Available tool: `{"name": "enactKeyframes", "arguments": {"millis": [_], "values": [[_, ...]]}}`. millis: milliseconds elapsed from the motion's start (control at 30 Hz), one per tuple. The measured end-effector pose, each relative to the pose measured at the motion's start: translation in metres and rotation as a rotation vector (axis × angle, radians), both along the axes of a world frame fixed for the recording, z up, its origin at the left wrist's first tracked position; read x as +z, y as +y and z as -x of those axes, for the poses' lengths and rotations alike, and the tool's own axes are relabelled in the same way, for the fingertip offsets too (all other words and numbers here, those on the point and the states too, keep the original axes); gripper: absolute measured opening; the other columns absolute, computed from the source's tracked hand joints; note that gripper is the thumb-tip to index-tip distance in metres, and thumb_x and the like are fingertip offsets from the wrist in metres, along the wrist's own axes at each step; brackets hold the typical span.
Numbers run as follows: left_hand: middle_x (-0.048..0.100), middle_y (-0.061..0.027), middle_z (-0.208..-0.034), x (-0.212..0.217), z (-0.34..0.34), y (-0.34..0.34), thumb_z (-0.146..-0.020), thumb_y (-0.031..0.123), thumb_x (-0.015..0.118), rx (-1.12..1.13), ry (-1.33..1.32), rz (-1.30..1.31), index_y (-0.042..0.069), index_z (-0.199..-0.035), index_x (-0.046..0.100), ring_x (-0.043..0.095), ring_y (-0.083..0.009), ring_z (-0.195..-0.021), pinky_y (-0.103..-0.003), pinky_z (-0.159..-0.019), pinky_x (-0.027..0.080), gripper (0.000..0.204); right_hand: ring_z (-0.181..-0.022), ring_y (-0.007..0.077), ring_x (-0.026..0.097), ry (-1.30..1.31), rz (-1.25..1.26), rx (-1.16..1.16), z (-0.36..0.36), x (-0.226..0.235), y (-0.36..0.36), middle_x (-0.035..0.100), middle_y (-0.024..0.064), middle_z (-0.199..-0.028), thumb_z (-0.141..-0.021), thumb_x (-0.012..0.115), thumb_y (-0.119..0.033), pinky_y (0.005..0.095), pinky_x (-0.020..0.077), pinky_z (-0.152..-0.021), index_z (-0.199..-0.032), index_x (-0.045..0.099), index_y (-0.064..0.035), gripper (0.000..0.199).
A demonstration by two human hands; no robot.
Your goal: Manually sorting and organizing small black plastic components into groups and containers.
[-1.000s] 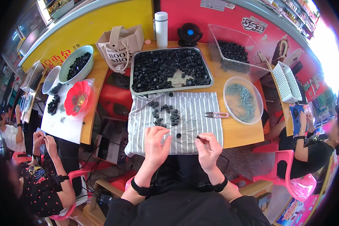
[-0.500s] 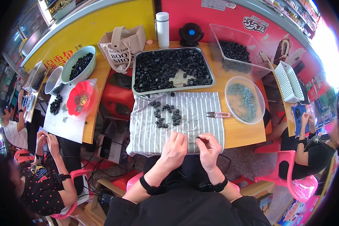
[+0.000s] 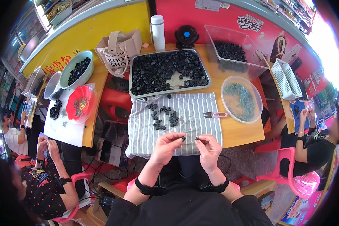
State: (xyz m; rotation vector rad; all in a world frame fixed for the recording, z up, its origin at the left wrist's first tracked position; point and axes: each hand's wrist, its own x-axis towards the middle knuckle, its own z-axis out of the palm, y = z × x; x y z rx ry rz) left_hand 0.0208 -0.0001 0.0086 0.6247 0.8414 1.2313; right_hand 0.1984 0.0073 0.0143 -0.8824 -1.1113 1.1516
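Note:
Above the near edge of a grey-and-white striped cloth (image 3: 194, 105), my left hand (image 3: 166, 147) pinches a small black round piece (image 3: 183, 138) between thumb and fingertips. My right hand (image 3: 209, 148), a short gap away, is closed in a pinch on another small dark piece (image 3: 197, 138), mostly covered by the fingers. Several black round caps (image 3: 173, 119) lie in a loose ring on the cloth beyond my left hand. Thread snips (image 3: 215, 115) with a pink handle rest near the cloth's right edge.
Behind the cloth stands a metal tray (image 3: 130, 81) heaped with black caps. A round tub (image 3: 223, 98) of thin bluish pieces is at right, below a clear bin (image 3: 248, 69). A white bottle (image 3: 158, 34), fan (image 3: 187, 34) and tote bag (image 3: 118, 51) line the back. Co-workers sit on both sides.
My left hand has moved slightly left, away from my right, and turned so the black piece shows at its fingertips. My right hand keeps its pinch. The whole view has shifted slightly.

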Motion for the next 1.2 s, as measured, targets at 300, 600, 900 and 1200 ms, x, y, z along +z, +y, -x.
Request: {"name": "enactKeyframes", "arguments": {"millis": [300, 600, 900, 1200], "values": [[0.070, -0.0096, -0.107, 0.003, 0.000, -0.004, -0.095, 0.003, 0.065, -0.082, -0.449, 0.017, -0.003, -0.120, 0.066, 0.065, -0.0154, -0.094, -0.029, -0.086, 0.051, 0.026, -0.074, 0.0138, 0.062, -0.388, -0.371, -0.005, 0.013, 0.029, -0.006, 0.065, 0.0109, -0.090, -0.081, 0.069, 0.012, 0.0244, 0.0506, -0.066, -0.100, 0.065, 0.0028, 0.021], [0.070, -0.0113, -0.111, -0.002, 0.003, -0.007, -0.095, 0.002, 0.062, -0.117, -0.456, -0.027, -0.003, -0.119, 0.066, 0.067, -0.0202, -0.101, -0.035, -0.093, 0.051, 0.025, -0.071, 0.0152, 0.063, -0.466, -0.411, -0.023, 0.017, 0.032, -0.008, 0.064, 0.0111, -0.088, -0.082, 0.070, 0.011, 0.0252, 0.0513, -0.061, -0.099, 0.065, 0.0025, 0.020], [0.071, -0.0115, -0.111, -0.001, 0.003, -0.008, -0.095, 0.001, 0.063, -0.105, -0.432, -0.048, -0.004, -0.120, 0.066, 0.067, -0.0192, -0.099, -0.035, -0.090, 0.052, 0.026, -0.071, 0.0176, 0.064, -0.534, -0.460, -0.043, 0.017, 0.030, -0.006, 0.065, 0.0122, -0.088, -0.083, 0.072, 0.009, 0.0267, 0.0519, -0.061, -0.099, 0.066, 0.0031, 0.018], [0.072, -0.0117, -0.109, -0.003, 0.002, -0.010, -0.093, 0.001, 0.065, -0.081, -0.412, -0.025, -0.003, -0.117, 0.069, 0.067, -0.0188, -0.096, -0.034, -0.089, 0.053, 0.024, -0.070, 0.0201, 0.063, -0.544, -0.536, -0.063, 0.018, 0.028, -0.006, 0.065, 0.0128, -0.087, -0.080, 0.075, 0.007, 0.0279, 0.0508, -0.060, -0.098, 0.067, 0.0034, 0.020]]}}
